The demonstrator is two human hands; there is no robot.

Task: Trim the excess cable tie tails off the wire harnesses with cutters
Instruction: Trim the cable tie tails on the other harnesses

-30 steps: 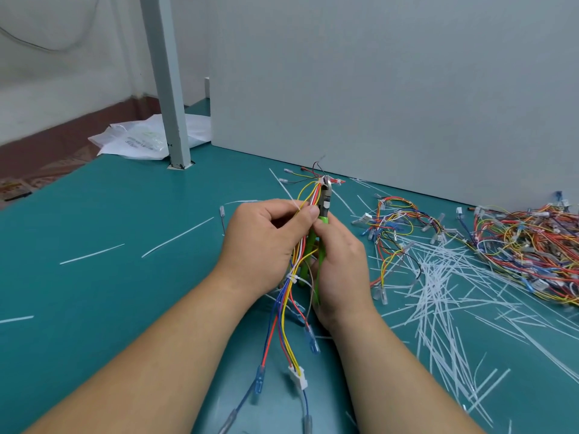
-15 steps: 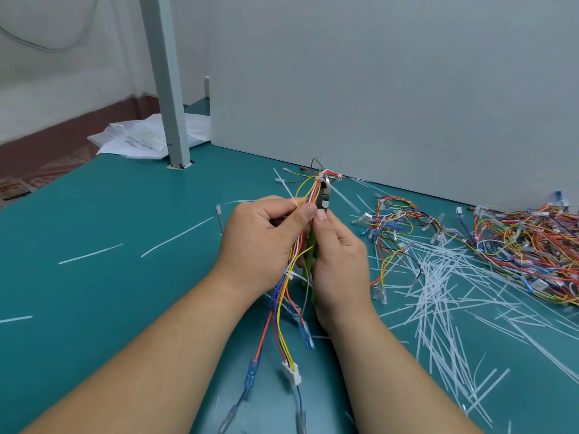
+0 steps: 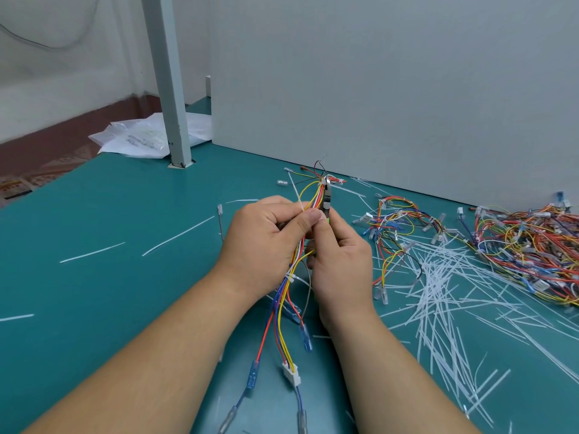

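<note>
My left hand (image 3: 264,242) grips a wire harness (image 3: 286,296) of red, yellow, blue and white wires, held upright above the teal table (image 3: 94,292). Its connectors dangle below my wrists. My right hand (image 3: 340,264) grips green-handled cutters (image 3: 326,198), whose metal jaws reach up to a white cable tie (image 3: 326,180) at the harness's top end. A white tie tail (image 3: 296,194) sticks up to the left of the wires. A second tie (image 3: 289,278) binds the bundle lower down.
Cut white tie tails (image 3: 445,296) lie scattered to the right, and a few lie on the left (image 3: 178,234). One loose harness (image 3: 398,227) and a heap of harnesses (image 3: 526,245) sit at right. A grey panel (image 3: 391,89), a post (image 3: 169,89) and a plastic bag (image 3: 141,140) stand behind.
Both hands have lifted the harness and cutters slightly and drawn closer together. The cutter jaws have moved up to the top cable tie.
</note>
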